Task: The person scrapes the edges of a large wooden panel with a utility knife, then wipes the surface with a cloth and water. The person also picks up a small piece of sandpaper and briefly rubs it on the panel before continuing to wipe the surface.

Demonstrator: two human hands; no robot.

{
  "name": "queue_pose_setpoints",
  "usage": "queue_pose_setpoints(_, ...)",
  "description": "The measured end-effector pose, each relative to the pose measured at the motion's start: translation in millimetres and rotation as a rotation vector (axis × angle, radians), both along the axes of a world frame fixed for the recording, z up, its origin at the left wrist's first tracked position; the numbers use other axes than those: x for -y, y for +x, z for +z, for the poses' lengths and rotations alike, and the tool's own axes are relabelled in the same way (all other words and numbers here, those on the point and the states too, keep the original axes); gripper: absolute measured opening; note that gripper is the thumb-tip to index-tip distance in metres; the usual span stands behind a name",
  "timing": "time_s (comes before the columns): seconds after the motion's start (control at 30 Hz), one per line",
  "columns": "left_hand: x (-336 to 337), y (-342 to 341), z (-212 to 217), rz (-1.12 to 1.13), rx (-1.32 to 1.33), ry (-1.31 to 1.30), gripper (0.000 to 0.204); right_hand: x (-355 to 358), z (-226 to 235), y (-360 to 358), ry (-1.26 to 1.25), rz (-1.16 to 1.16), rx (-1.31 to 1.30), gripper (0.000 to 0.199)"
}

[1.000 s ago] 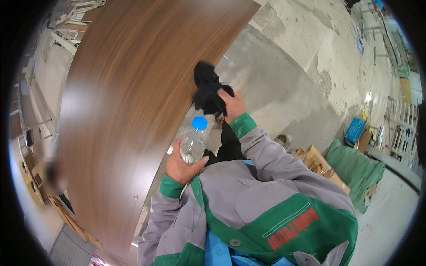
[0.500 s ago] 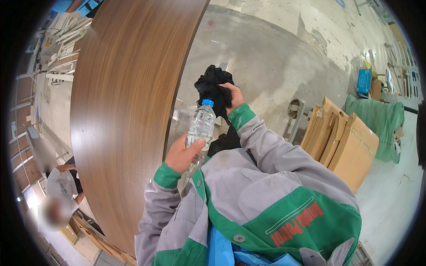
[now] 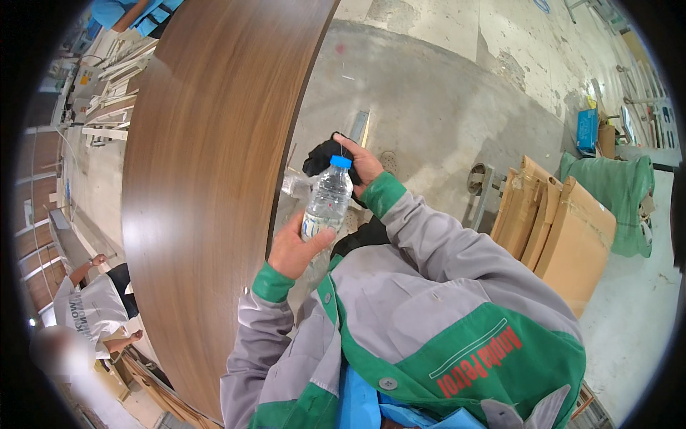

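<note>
My left hand (image 3: 294, 247) is wrapped round a clear plastic bottle (image 3: 330, 189) with a blue cap, held upright in front of my body. A bunched black cloth (image 3: 321, 156) is gripped in my right hand (image 3: 363, 163), just behind the bottle's cap. The cloth partly covers that hand's palm, and the bottle hides some of the cloth. To the left of both hands runs the edge of a long brown wood-grain panel (image 3: 207, 171). Another clear plastic item (image 3: 294, 184) shows between the panel edge and the bottle.
Folded cardboard (image 3: 554, 229) leans at the right beside a metal frame with a caster wheel (image 3: 477, 179). Beyond it are a green sheet (image 3: 607, 200) and a blue box (image 3: 587, 131). Two people are across the panel, one in a white shirt (image 3: 93, 304). Wood strips (image 3: 118, 93) lie far left.
The black cloth is now bunched smaller and sits lower, my right hand having drawn slightly toward me and left. The bottle stays in my left hand, shifted slightly right.
</note>
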State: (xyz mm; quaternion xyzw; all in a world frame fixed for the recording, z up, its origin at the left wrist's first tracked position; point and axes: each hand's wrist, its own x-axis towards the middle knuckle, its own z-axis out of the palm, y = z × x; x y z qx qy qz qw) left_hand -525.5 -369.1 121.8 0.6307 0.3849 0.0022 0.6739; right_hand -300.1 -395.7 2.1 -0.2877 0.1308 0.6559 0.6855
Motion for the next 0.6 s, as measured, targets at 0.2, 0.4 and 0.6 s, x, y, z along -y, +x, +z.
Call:
queue_pose_setpoints(0.2, -56, -10, 3, 0.376, 0.248, 0.480, 0.045, -84, -22, 11, -0.167, -0.578, 0.745, 0.033)
queue_pose_setpoints(0.4, -169, -7, -50, 0.586, 0.303, 0.865, 0.038, -138, -22, -109, -0.523, -0.220, 1.188, 0.066)
queue_pose_setpoints(0.6, -234, -3, -110, 0.708, 0.280, 0.849, 0.038, -248, -18, 68, -0.559, -0.408, 1.353, 0.064)
